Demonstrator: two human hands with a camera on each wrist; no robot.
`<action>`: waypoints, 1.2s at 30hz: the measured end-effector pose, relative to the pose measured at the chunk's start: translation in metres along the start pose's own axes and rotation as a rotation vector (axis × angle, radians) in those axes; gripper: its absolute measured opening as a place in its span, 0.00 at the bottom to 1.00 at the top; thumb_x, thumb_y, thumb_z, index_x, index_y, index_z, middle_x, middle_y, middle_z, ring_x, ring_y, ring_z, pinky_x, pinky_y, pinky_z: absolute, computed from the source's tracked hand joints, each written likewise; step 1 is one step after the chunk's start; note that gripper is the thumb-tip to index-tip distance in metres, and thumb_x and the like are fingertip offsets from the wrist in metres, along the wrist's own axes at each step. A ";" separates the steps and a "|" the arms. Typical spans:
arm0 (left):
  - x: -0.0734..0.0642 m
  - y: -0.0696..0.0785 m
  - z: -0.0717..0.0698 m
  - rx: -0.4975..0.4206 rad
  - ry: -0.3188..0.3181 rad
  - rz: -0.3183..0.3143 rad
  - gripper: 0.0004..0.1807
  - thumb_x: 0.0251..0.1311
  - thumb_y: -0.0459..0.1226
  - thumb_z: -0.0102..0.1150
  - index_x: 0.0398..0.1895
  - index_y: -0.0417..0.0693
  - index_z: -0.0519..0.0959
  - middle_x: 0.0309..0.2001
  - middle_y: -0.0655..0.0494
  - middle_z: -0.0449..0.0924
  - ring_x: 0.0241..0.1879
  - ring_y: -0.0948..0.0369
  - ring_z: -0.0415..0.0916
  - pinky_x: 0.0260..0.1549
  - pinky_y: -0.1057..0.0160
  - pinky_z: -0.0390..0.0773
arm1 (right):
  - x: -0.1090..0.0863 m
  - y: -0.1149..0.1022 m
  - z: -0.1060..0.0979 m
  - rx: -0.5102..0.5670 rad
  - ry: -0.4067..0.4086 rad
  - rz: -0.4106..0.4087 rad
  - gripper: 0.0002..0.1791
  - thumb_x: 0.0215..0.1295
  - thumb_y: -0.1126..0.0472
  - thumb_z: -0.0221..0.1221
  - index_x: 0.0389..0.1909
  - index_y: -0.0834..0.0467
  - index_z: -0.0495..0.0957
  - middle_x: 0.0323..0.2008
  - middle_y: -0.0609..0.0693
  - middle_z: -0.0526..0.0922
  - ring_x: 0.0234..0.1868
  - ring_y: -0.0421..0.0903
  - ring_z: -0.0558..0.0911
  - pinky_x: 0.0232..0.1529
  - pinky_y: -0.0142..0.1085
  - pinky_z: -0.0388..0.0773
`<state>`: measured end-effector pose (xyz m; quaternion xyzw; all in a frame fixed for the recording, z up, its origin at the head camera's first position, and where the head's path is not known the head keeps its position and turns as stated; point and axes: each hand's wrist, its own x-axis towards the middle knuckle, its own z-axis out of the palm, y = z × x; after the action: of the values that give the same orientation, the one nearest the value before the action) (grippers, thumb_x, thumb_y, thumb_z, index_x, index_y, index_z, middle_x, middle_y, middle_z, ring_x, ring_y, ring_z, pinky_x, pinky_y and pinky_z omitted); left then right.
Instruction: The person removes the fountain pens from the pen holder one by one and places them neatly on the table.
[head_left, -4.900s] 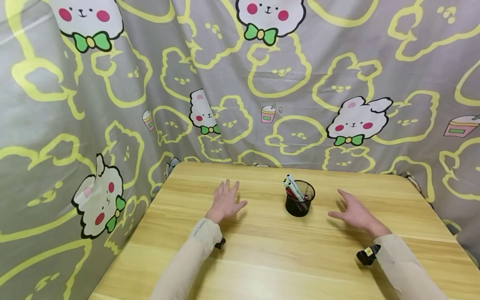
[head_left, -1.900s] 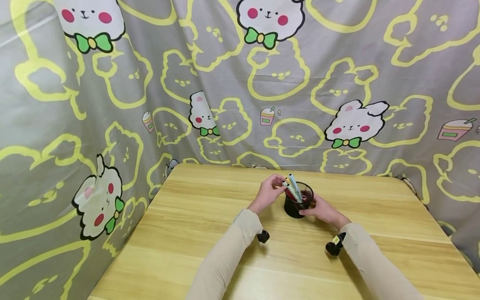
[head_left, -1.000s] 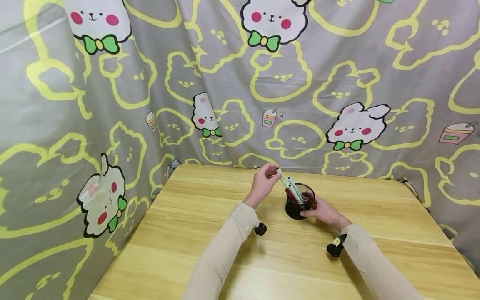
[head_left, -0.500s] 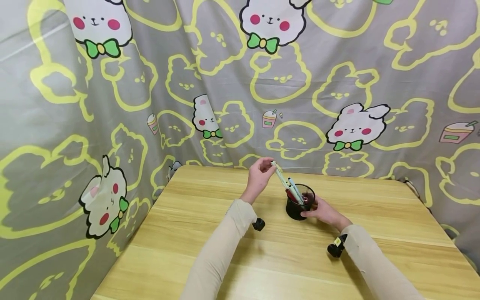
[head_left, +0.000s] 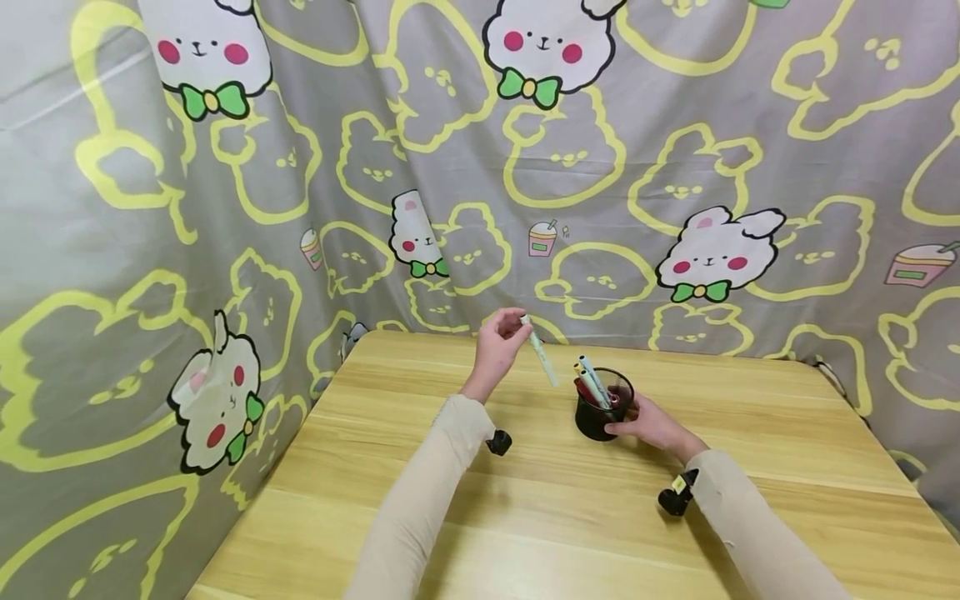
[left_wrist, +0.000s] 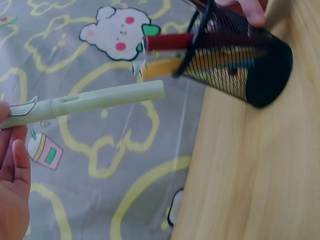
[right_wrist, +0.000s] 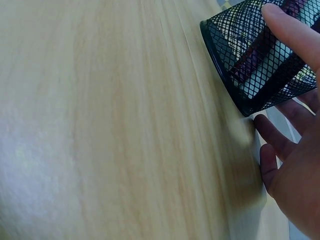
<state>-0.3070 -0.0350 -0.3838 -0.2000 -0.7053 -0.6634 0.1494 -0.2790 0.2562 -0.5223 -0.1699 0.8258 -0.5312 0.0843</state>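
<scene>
My left hand (head_left: 497, 350) pinches a pale green pen (head_left: 542, 353) near its top end, where a metal clip shows in the left wrist view. The pen (left_wrist: 100, 100) hangs tilted in the air, its lower end apart from the black mesh pen holder (head_left: 596, 423). That holder stands upright on the table with several pens (head_left: 589, 379) in it, among them a red one (left_wrist: 170, 42) and a yellow one (left_wrist: 167, 67). My right hand (head_left: 654, 427) grips the holder from the right, thumb (right_wrist: 290, 32) on the mesh and the other fingers round the far side.
The wooden table (head_left: 570, 517) reaches back to a grey curtain (head_left: 465, 167) printed with yellow outlines and white bunnies. The curtain also runs along the left side. A small black camera (head_left: 498, 442) sits at my left wrist, another camera (head_left: 677, 493) at my right.
My left hand came to the holder, took hold of the pale green pen, drew it up and out, and moved left with it. My right hand moved in and gripped the holder.
</scene>
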 end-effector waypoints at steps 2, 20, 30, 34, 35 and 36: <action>-0.001 -0.002 -0.005 0.009 -0.007 -0.028 0.13 0.58 0.27 0.61 0.46 0.30 0.76 0.39 0.40 0.81 0.37 0.63 0.77 0.39 0.67 0.77 | -0.001 0.000 0.000 0.011 -0.001 -0.004 0.44 0.54 0.61 0.69 0.67 0.67 0.56 0.62 0.69 0.65 0.62 0.65 0.65 0.60 0.54 0.61; -0.016 -0.049 -0.031 0.048 -0.048 -0.128 0.13 0.57 0.28 0.63 0.44 0.32 0.76 0.36 0.45 0.82 0.33 0.63 0.77 0.36 0.67 0.77 | -0.002 0.000 -0.002 0.018 -0.008 -0.023 0.42 0.55 0.62 0.68 0.66 0.68 0.57 0.61 0.69 0.66 0.60 0.63 0.68 0.57 0.46 0.67; -0.032 -0.040 -0.035 0.071 -0.134 -0.211 0.14 0.59 0.28 0.61 0.47 0.30 0.75 0.39 0.41 0.81 0.35 0.61 0.76 0.37 0.69 0.75 | 0.000 0.002 -0.001 0.020 -0.015 -0.035 0.40 0.55 0.62 0.68 0.66 0.68 0.59 0.61 0.68 0.66 0.60 0.61 0.68 0.54 0.38 0.68; -0.033 -0.045 -0.035 0.057 -0.140 -0.237 0.15 0.59 0.29 0.62 0.47 0.30 0.74 0.37 0.45 0.80 0.34 0.62 0.75 0.35 0.68 0.75 | 0.001 0.002 0.000 0.025 -0.018 -0.042 0.40 0.55 0.62 0.68 0.65 0.68 0.59 0.61 0.68 0.66 0.60 0.61 0.67 0.54 0.36 0.68; -0.034 -0.047 -0.035 0.055 -0.141 -0.243 0.15 0.59 0.29 0.62 0.47 0.29 0.74 0.36 0.46 0.80 0.34 0.62 0.75 0.35 0.69 0.75 | 0.001 0.002 0.000 0.028 -0.016 -0.039 0.40 0.55 0.62 0.68 0.65 0.68 0.59 0.61 0.68 0.66 0.60 0.61 0.67 0.54 0.36 0.68; -0.034 -0.048 -0.035 0.055 -0.143 -0.247 0.15 0.58 0.29 0.62 0.47 0.30 0.74 0.36 0.46 0.79 0.34 0.62 0.75 0.34 0.69 0.75 | 0.001 0.002 0.000 0.023 -0.018 -0.040 0.41 0.55 0.61 0.68 0.66 0.68 0.59 0.61 0.68 0.66 0.60 0.62 0.67 0.54 0.35 0.68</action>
<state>-0.3025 -0.0748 -0.4393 -0.1539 -0.7515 -0.6412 0.0215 -0.2801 0.2568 -0.5242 -0.1903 0.8151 -0.5408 0.0832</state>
